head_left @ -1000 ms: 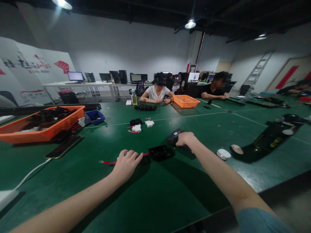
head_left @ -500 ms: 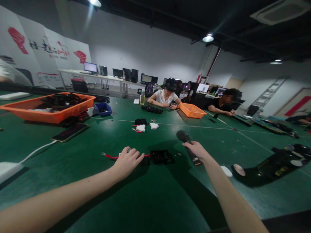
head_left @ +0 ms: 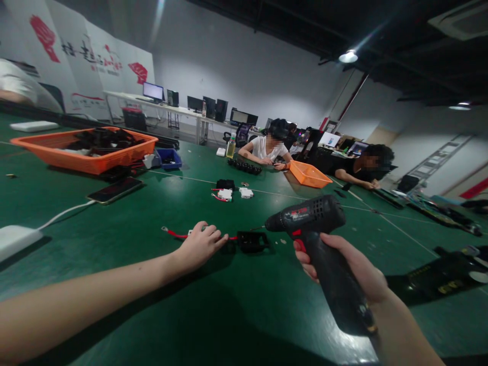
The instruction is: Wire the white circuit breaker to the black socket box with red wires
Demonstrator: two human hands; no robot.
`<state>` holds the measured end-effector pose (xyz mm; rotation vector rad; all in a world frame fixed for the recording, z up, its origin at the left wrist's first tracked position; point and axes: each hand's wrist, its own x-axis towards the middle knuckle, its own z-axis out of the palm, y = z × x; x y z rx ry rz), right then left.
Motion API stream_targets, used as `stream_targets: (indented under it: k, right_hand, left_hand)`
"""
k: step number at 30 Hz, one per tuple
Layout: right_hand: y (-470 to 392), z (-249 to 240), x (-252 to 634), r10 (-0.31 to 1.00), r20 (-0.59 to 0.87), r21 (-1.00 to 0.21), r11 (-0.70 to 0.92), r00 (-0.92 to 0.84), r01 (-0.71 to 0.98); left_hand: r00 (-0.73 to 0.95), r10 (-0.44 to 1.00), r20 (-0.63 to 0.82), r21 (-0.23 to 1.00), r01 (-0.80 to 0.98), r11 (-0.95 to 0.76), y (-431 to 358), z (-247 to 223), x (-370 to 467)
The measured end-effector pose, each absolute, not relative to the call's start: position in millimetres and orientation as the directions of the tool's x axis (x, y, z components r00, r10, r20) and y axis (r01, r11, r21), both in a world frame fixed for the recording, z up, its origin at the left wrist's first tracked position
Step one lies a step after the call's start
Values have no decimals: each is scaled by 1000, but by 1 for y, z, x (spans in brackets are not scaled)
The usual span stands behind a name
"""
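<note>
My right hand point(head_left: 351, 264) is wrapped round the handle of a dark power drill point(head_left: 312, 216), a finger near its red trigger. The drill's thin bit points left, above and beside a black rectangular housing point(head_left: 251, 241) on the green table. My left hand point(head_left: 202, 244) lies over a white part and a red cable, fingers bent and pressed together just left of the housing. The cable's ring terminal point(head_left: 164, 229) sticks out at the left. What the fingers grip is mostly hidden beneath them.
An orange basket point(head_left: 91, 163) of black parts, a blue bin point(head_left: 169, 159) and a phone point(head_left: 116, 190) lie left. White connectors point(head_left: 224, 194) sit ahead. Beyond are two people and another orange basket point(head_left: 310, 175). A dark object point(head_left: 438, 274) lies right.
My right hand has raised the drill towards me and turned it so that the bit points left at the housing. My left hand stays at the cable. The view has shifted slightly.
</note>
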<state>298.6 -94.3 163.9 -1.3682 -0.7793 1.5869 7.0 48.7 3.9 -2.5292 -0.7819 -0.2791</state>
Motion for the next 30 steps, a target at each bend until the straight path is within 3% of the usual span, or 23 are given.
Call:
stream_targets:
  k: [9, 30]
  right_hand:
    - [-93, 149, 279, 925, -380, -923, -379, 1, -63]
    - [-83, 145, 275, 899, -436, -897, -437, -29, -60]
  left_hand:
    - [806, 486, 339, -348, 587, -731, 48, 5, 8]
    - [808, 472, 351, -365, 583, -726, 48, 3, 7]
